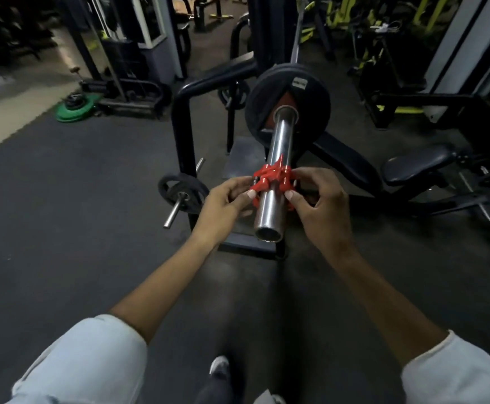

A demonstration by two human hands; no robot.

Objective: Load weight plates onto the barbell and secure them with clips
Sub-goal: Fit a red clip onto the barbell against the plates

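The chrome barbell sleeve (278, 147) points toward me, its open end near the middle of the view. Black weight plates (310, 103) sit on the sleeve further back, against the collar. A red clip (274, 177) wraps around the sleeve, roughly a third of the way in from the open end and well apart from the plates. My left hand (226, 202) pinches the clip's left side. My right hand (319, 202) grips its right side with thumb and fingers.
A black rack frame (182, 123) stands left of the bar with a small plate (182, 191) on a peg. A black bench seat (415, 164) lies to the right. Green plates (74, 107) lie on the floor at far left. Machines fill the background.
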